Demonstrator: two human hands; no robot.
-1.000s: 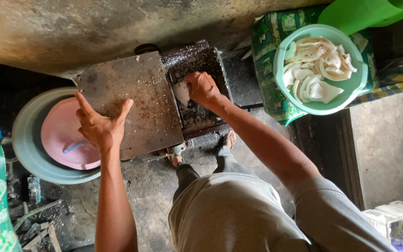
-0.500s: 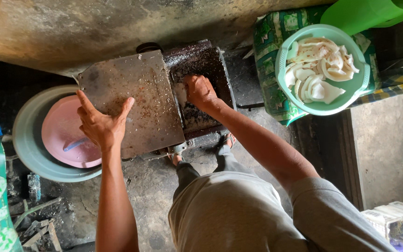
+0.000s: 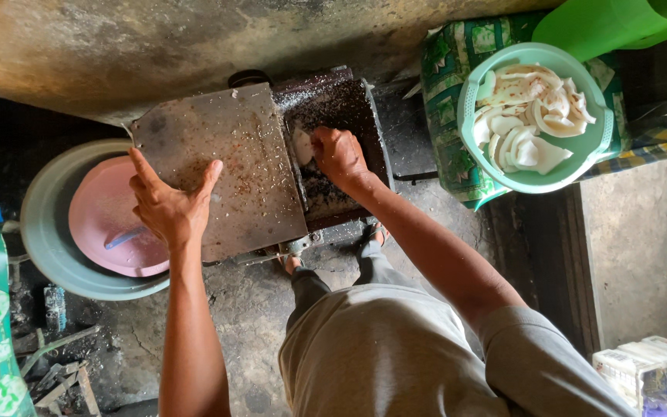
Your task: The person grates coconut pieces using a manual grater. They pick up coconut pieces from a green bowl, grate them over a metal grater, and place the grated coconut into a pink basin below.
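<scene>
A single head-worn camera is looking almost straight down from above the person's own body, with the shirt and knees filling the lower middle of the frame. It is facing the floor and a grating machine (image 3: 260,166) at upper centre, near enough that both forearms are reaching up from the bottom edge. A basin (image 3: 52,239) is sitting at the left edge and a green basket (image 3: 538,181) at upper right. There is no second view sharing the scene.
</scene>
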